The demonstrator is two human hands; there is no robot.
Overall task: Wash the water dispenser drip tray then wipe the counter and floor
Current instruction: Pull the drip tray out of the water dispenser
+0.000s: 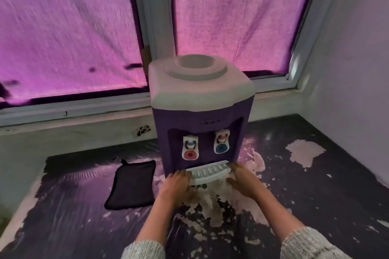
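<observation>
A purple water dispenser (202,111) with a white top stands on a dark, worn counter (315,191) in front of a window. Its white slotted drip tray (208,171) sits in the slot at the base, below the two taps. My left hand (176,183) holds the tray's left end, fingers curled over its edge. My right hand (242,178) holds the right end, fingers on top and thumb beneath. A dark folded cloth (131,184) lies flat on the counter to the left of the dispenser.
Pink curtains (69,33) cover the window behind. A white sill (73,115) runs along the back. A pale wall (353,59) closes the right side. The counter's dark coating is peeled in pale patches (305,151) around the dispenser.
</observation>
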